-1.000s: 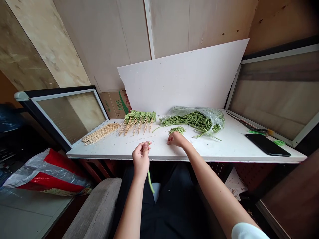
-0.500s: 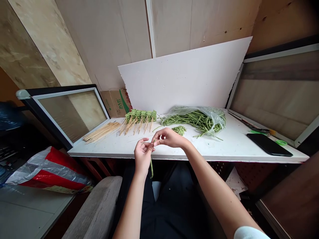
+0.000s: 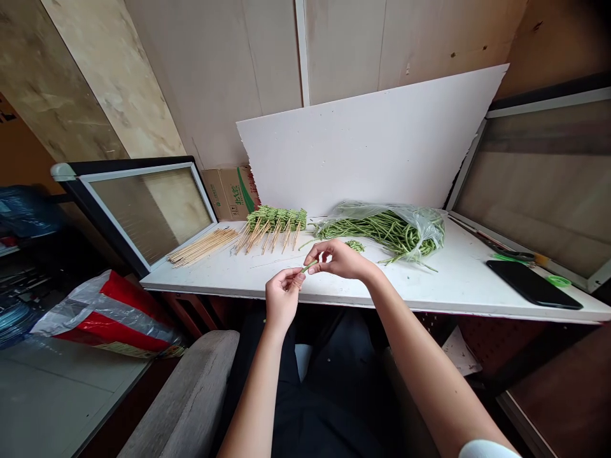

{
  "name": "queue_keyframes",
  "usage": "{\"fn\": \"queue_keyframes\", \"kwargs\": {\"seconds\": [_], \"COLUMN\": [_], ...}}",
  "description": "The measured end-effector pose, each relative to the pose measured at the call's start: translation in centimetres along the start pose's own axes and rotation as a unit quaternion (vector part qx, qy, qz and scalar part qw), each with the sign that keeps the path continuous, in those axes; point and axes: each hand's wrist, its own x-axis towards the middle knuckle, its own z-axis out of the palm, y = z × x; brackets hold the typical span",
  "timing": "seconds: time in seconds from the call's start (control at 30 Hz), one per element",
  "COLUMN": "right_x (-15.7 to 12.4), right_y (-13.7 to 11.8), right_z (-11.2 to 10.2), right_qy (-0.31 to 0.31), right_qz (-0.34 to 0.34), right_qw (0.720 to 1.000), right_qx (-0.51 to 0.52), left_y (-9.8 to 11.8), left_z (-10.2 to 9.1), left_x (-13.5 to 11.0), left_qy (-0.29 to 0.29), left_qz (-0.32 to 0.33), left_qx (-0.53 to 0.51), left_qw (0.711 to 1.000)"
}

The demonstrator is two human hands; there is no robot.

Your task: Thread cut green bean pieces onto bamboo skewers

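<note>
A short green length of long bean (image 3: 309, 266) spans the gap between my two hands, above the table's front edge. My left hand (image 3: 282, 294) pinches its lower end between thumb and fingers. The thumb and fingertips of my right hand (image 3: 341, 259) close on the other end. Just behind my right hand lies a small heap of cut bean pieces (image 3: 354, 245), partly hidden by it. Farther back, a bag of long beans (image 3: 382, 229) lies with its clear plastic pulled open. To its left, skewered beans (image 3: 277, 219) are stacked with their sticks pointing toward me.
Bare wooden skewers (image 3: 203, 247) lie at the left of the white table (image 3: 229, 280). A black phone (image 3: 532, 283), scissors (image 3: 513, 253) and a green ring of tape (image 3: 557, 280) are at the right. A cardboard box (image 3: 231, 191) and a white board (image 3: 367, 152) stand behind.
The bean end that hung below my left hand is out of sight; a short piece now shows between my fingertips. My hands have parted slightly, and the view has shifted a little.
</note>
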Motion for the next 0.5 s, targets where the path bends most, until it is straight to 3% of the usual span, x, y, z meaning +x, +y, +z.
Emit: {"fn": "queue_keyframes", "kwargs": {"seconds": [0.5], "right_x": [0.6], "right_y": [-1.1], "right_z": [2.5], "right_qy": [0.029], "right_qz": [-0.082], "right_qw": [0.994], "right_qx": [-0.069], "left_y": [0.9], "left_z": [-0.8], "left_x": [-0.6], "left_qy": [-0.012], "left_qz": [0.037], "left_qx": [0.109], "left_qw": [0.993]}}
